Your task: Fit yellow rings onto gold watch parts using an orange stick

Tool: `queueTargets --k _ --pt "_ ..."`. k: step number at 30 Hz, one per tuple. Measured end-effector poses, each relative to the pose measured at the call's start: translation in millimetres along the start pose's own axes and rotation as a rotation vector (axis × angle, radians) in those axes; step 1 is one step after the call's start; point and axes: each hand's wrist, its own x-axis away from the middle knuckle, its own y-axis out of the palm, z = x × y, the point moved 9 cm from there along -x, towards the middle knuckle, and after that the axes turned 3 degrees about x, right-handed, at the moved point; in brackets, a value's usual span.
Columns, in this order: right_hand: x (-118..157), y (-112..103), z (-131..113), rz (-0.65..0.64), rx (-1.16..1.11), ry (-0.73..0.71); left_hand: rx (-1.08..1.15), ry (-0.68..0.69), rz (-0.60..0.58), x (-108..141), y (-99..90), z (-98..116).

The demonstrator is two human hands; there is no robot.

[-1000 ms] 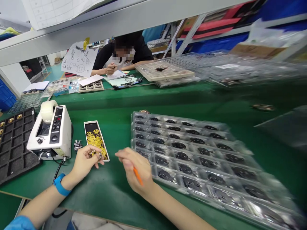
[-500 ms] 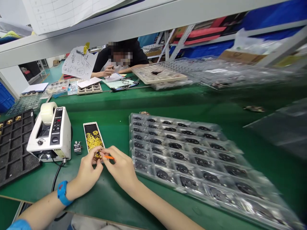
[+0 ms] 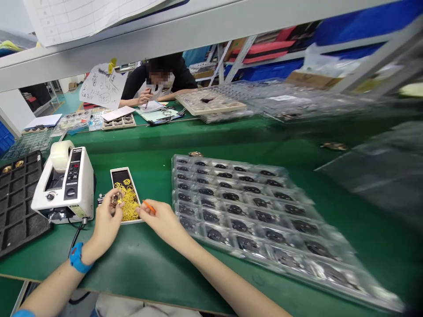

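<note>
Since the earlier frame the two hands have parted: the left hand (image 3: 107,223) has drawn toward the left side of the white box (image 3: 118,177), taking the small metal part (image 3: 115,200) with it, while the right hand (image 3: 162,219) is at the box's near right corner. The left fingers are closed around the metal part, holding it up by the box's left rim; whether it touches the rim cannot be told. The right fingers are pinched together on an orange stick (image 3: 149,207), their tips by the box's right rim. Yellow rings (image 3: 129,206) lie heaped in the box, leaving its far end mostly bare. Left of the box are a small counter (image 3: 100,199), partly hidden by the left hand, and a white tape dispenser (image 3: 79,193); farther left is a black tray (image 3: 20,202). Right of the box, a clear plastic tray (image 3: 176,167) holds rows of black parts (image 3: 236,209) on the green surface (image 3: 142,268). Well beyond the box, another person (image 3: 180,75) leans over papers, pen in hand.
</note>
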Motion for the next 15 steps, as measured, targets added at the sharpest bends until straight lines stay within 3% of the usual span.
queueTargets --k 3,5,8,11,13,15 --pt "2.3 -6.4 4.5 -0.049 0.2 0.0 0.189 -0.023 0.079 -3.6 -10.8 3.2" --pt "4.9 -31.2 5.5 -0.012 0.206 -0.009 0.277 -0.077 0.083 -4.8 -10.7 3.6" --pt "4.3 -99.8 18.2 0.121 0.311 0.034 0.367 -0.158 0.016 -4.3 -1.6 4.2" --pt "1.9 -186.2 53.9 0.319 0.642 0.269 0.41 -0.211 -0.039 -1.8 6.5 3.3" --pt "-3.9 -217.6 73.1 0.321 0.661 0.275 0.422 -0.233 -0.058 -0.5 9.9 1.9" --pt "-7.5 -234.0 86.2 0.344 0.601 0.217 0.428 -0.251 -0.069 0.0 12.1 0.0"
